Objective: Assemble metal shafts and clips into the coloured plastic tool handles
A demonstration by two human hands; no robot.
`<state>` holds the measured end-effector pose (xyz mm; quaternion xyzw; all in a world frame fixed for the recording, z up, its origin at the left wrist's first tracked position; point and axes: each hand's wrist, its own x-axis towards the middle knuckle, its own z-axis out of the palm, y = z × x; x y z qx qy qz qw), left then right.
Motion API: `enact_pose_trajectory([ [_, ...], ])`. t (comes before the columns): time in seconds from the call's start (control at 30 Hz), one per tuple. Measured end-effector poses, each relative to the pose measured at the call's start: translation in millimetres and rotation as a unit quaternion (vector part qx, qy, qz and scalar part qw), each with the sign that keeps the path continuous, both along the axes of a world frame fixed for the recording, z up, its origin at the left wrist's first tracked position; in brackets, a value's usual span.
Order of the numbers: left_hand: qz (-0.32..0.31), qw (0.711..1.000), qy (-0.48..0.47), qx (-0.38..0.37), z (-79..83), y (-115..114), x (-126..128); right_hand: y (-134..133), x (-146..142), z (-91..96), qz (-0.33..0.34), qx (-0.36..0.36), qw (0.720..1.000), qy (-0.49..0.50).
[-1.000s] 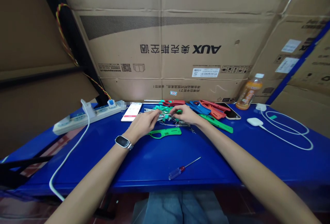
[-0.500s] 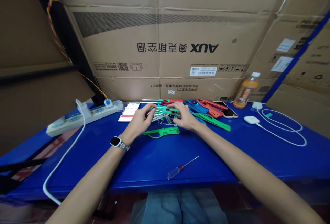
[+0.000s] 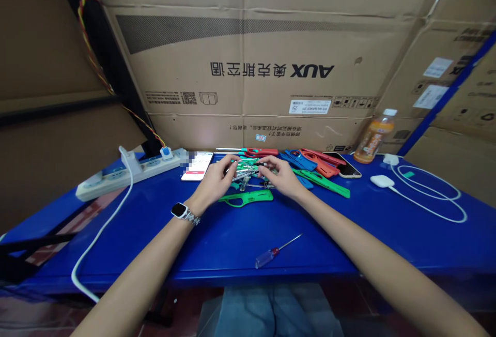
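Both my hands are over a heap of long lighter parts at the back of the blue table [image 3: 232, 239]. My left hand [image 3: 217, 182], with a watch on the wrist, has its fingers curled round a green lighter with a metal tube [image 3: 248, 170]. My right hand [image 3: 279, 175] pinches the other end of the same piece. A green plastic lighter shell [image 3: 246, 198] lies flat just in front of my hands. A small screwdriver [image 3: 271, 255] with a clear and red handle lies near the front edge.
Blue, red and green lighter shells [image 3: 313, 164] are piled to the right, beside a phone [image 3: 346, 169]. Another phone [image 3: 197, 165] and a white power strip [image 3: 132, 171] lie left. An orange drink bottle [image 3: 374, 138], a white charger and cable [image 3: 422, 192] stand right. Cardboard boxes [image 3: 271, 68] wall the back.
My hands stayed on the heap, shifting slightly while working the green lighter piece between them. The camera view swung a little left and back.
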<state>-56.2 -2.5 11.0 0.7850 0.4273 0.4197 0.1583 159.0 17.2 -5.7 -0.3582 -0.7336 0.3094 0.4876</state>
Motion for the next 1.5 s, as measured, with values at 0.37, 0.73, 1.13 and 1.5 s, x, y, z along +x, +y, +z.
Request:
enact_pose_trajectory([
  [0.37,0.016,0.997,-0.065,0.033,9.7,-3.7,7.4,-22.8,-17.7,-8.0,-0.088,-0.006,0.995,-0.047],
  [0.73,-0.013,1.000,0.006,0.016,12.3,-3.1,-9.5,-20.6,-11.0,-1.9,0.045,-0.053,0.997,-0.026],
  [1.13,-0.123,0.976,0.128,-0.128,9.9,-4.5,-29.8,-30.6,11.8,-7.6,0.046,-0.005,0.986,-0.160],
  [1.5,-0.117,0.972,0.157,-0.128,9.6,-2.8,-33.1,-34.5,6.9,-7.1,0.034,0.014,0.984,-0.177],
])
